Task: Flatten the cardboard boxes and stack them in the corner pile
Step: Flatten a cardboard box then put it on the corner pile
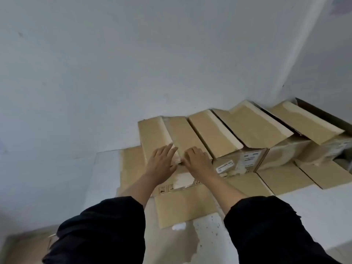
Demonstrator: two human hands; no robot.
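A row of brown cardboard boxes stands against the white wall, flaps open. The nearest box (177, 182) is at the left of the row, with its top flaps (152, 134) lying nearly closed and a front flap (182, 208) folded down on the floor. My left hand (162, 162) rests flat, fingers spread, on the box's top at the seam. My right hand (196, 161) presses beside it with fingers bent over the right flap's edge. Both arms wear dark sleeves.
Two more boxes (245, 161) (312, 149) continue to the right toward the wall corner (289, 88), their flaps (261, 124) raised. Lower flaps spread over the pale floor (209, 237). Another piece of cardboard (24, 246) lies at the bottom left.
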